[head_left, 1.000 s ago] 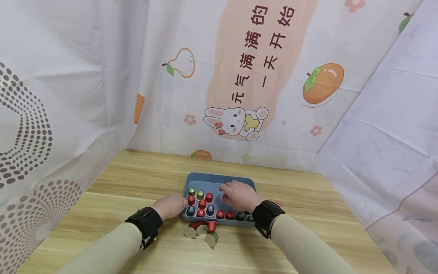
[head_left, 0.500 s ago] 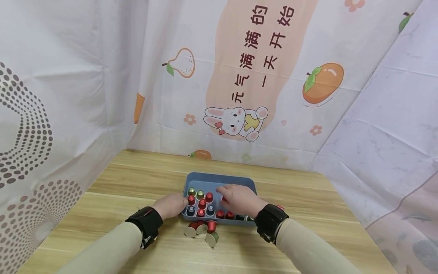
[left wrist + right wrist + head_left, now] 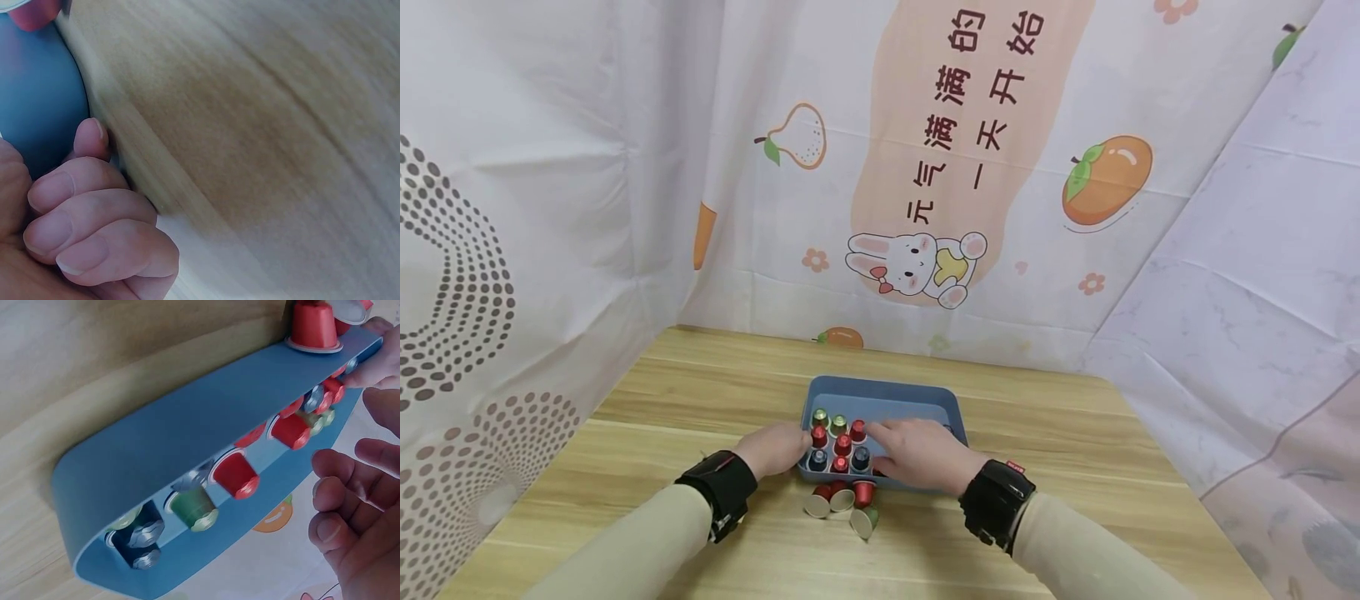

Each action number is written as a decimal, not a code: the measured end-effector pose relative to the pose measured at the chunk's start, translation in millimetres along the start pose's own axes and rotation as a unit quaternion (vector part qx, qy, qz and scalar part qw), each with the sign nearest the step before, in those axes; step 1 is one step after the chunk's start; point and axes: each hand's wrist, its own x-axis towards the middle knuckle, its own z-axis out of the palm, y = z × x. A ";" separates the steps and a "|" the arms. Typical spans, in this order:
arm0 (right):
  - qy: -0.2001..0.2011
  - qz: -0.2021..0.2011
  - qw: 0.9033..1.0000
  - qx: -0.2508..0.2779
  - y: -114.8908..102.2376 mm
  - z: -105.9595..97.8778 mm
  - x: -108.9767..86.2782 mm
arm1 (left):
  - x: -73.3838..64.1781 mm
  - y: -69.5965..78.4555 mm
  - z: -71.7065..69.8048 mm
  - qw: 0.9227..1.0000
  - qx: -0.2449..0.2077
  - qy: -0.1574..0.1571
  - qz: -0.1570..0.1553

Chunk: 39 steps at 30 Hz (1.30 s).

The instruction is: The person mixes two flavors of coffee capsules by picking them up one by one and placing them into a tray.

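Observation:
A blue tray (image 3: 887, 407) holds several coffee capsules in red, green and dark blue. My left hand (image 3: 772, 450) grips the tray's left end; its fingers (image 3: 94, 194) are curled at the rim in the left wrist view. Over the tray's middle, my right hand (image 3: 925, 454) has its fingers loosely bent and apart, with nothing seen between them. Its index fingertip is near a red capsule (image 3: 857, 430), its thumb near a dark blue capsule (image 3: 861, 459). A standing red capsule (image 3: 236, 475) and a green capsule (image 3: 194, 507) show in the right wrist view. The hand hides the tray's right-hand capsules from the head view.
Outside the tray's near wall, a red capsule (image 3: 864, 493), a green capsule (image 3: 864, 522) and other tipped capsules (image 3: 817, 503) lie on the wooden table (image 3: 760, 550). A printed curtain (image 3: 820, 208) hangs behind the table and on both sides.
My right hand has drawn back from a red capsule in the tray's middle and shifted left and nearer, towards the left group of capsules. My left hand stays at the tray's end.

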 end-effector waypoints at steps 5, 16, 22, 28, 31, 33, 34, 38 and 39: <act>-0.006 -0.004 1.000 -0.004 -7.2 -0.9 -2.2 | -0.3 -0.3 -0.4 1.000 0.011 -0.002 0.015; -0.020 -0.027 0.999 0.017 -17.5 0.1 -7.6 | -0.5 0.1 0.9 0.999 0.033 -0.001 0.026; -0.033 -0.046 0.996 0.065 -22.8 0.4 -10.1 | 0.0 -1.3 1.9 0.999 0.038 0.003 0.034; -0.053 -0.073 0.992 0.083 -25.2 4.0 -12.0 | 0.0 -1.3 1.4 0.999 0.038 0.003 0.034; -0.069 -0.082 0.991 0.083 -26.7 5.9 -13.3 | -0.3 -1.3 1.2 0.999 0.036 0.002 0.036; -0.079 -0.084 0.989 0.088 -27.2 7.1 -14.5 | -0.6 -1.2 1.1 0.998 0.046 0.005 0.044; -0.082 -0.085 0.989 0.091 -27.4 7.6 -15.0 | -0.6 -1.5 1.4 0.997 0.056 0.006 0.050; -0.100 -0.088 0.985 0.109 -27.2 9.6 -17.5 | -0.6 -1.7 1.6 0.994 0.085 0.011 0.067; -0.106 -0.089 0.984 0.113 -27.1 10.5 -18.2 | -0.5 -1.8 1.7 0.993 0.091 0.012 0.068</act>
